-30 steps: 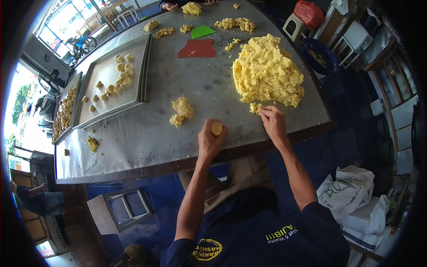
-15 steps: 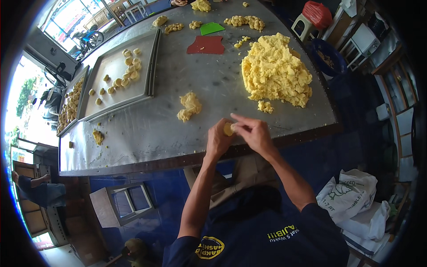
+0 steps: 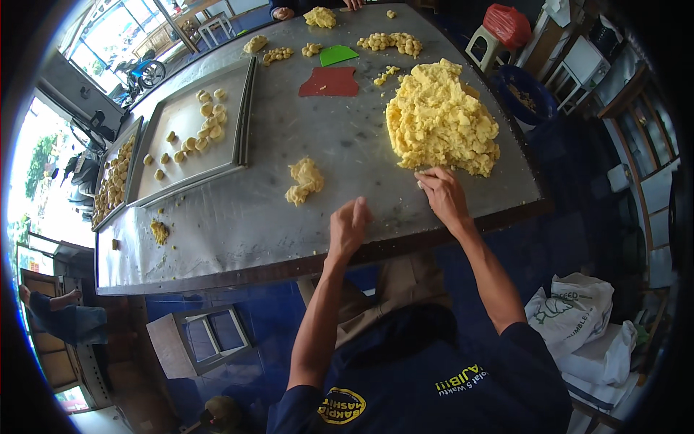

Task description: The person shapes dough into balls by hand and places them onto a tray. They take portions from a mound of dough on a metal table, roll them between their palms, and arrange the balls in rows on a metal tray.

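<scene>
Head view, read from left to right, gave us first two metal trays: the far-left tray [image 3: 110, 189], crowded with small dough balls, and just beside it a larger baking tray [image 3: 173, 177] with a looser scatter of balls [image 3: 206, 123] toward its far end. Both lay on the steel table [image 3: 253, 217]. Near the table's left front corner we saw a small scrap of dough [image 3: 159, 231]. Further right, about mid-table, sat a small lump of yellow dough [image 3: 305, 181], apart from everything else. Behind it lay a red scraper [image 3: 329, 82] and a green scraper [image 3: 337, 54], close together, with several small heaps of dough pieces [image 3: 394, 42] along the far edge.

Our left hand [image 3: 349, 226] rested near the front edge of the table, fingers curled loosely inward; we could not tell whether anything was held inside it. It lay near the small lump but did not touch it. Our right hand [image 3: 442, 194] was further right, palm down, fingers partly bent, with the fingertips [image 3: 423, 176] at the near foot of the big mound of dough [image 3: 441, 119]; it seemed to pinch at the mound's edge, though the grip itself was too small to make out. Beyond the table's right edge we noted a red stool [image 3: 506, 25] and, lower down, white sacks [image 3: 585, 325] on the floor
</scene>
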{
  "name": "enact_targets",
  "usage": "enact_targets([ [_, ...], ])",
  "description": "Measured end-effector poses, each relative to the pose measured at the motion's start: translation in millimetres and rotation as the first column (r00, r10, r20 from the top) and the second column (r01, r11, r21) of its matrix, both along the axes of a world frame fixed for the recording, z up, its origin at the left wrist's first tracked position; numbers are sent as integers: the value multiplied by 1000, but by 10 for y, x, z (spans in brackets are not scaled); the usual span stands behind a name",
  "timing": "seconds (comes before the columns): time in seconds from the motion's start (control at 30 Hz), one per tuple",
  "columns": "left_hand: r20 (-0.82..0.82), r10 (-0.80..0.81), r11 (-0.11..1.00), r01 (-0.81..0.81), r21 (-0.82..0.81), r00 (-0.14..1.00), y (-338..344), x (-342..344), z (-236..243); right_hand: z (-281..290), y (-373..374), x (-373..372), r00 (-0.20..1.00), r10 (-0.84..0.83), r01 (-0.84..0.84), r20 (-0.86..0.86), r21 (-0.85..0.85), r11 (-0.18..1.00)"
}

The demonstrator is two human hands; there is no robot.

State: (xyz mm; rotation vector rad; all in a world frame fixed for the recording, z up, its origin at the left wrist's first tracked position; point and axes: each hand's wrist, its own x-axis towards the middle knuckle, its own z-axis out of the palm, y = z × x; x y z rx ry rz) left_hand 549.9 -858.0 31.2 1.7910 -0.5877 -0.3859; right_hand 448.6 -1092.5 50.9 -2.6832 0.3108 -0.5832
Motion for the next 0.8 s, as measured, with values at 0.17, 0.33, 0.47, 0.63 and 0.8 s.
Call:
enact_targets([
  [0.17,-5,66,948,-65,-313,998,-99,-22,-76,63,21,115,993,-3,11,118,-71,997],
  [0.33,-68,-51,979,36,-201,996,32,61,-47,-78,-122,515,994,43,-74,-103,-324,943],
  [0.47,-256,-94,963,22,-270,962,77,102,-25,-187,-127,539,994,108,-105,-17,-423,900],
  [0.63,-179,-31,960,-21,-279,983,-46,28,119,-119,-359,487,967,163,-202,-197,-197,960],
  [0.8,516,-46,999,25,47,855,88,192,-90,-125,-199,103,990,135,-139,-37,-191,972],
])
